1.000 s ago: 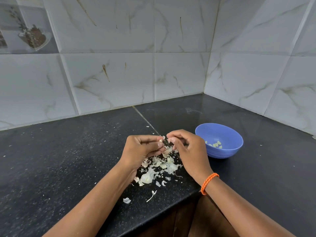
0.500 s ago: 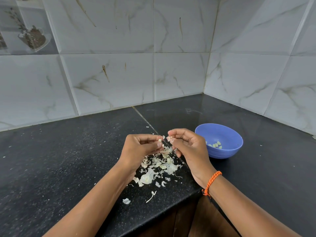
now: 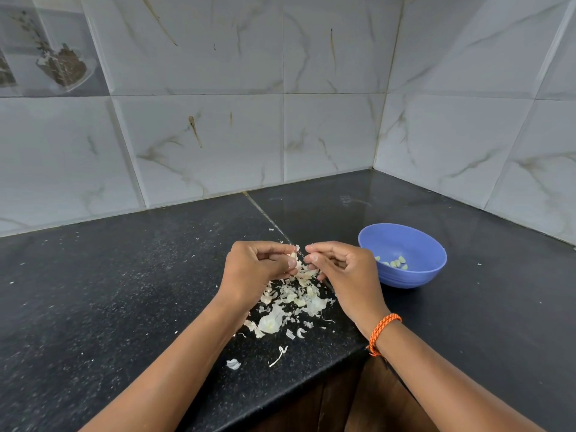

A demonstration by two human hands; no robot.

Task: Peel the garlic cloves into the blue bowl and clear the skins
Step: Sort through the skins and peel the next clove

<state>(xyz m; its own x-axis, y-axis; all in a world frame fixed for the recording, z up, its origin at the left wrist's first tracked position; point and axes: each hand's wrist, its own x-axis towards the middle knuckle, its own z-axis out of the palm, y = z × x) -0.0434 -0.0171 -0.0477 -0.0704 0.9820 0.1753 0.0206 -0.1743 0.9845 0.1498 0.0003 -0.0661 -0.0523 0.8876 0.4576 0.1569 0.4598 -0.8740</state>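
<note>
Mid-peel, judging by the layout. Left hand (image 3: 254, 269) curled, fingertips pinching a small pale garlic clove (image 3: 293, 255) held just left of the round blue plastic bowl (image 3: 414, 277), above the heap of papery white garlic skins (image 3: 290, 302). Right hand (image 3: 339, 269) also curled, thumb and forefinger drawn together a little short of the clove; whether pinching a shred of skin, too small to tell. Orange braided wristband (image 3: 381, 330) on the right wrist.

A few peeled yellowish garlic cloves (image 3: 395, 262) already inside the bowl, on its floor. Loose flakes scattered left of the bowl and nearer the front edge of the black speckled stone counter (image 3: 109, 291).

To do this step well: keep the clove firm but unsquashed, catch the skin at the tip and strip lengthwise, letting it fall onto the heap rather than wider. Then carry the bare clove rightward over the bowl rim and drop it clean, no flakes clinging. Likely risk: skin slivers riding into the bowl. Sweeping up not yet begun.
</note>
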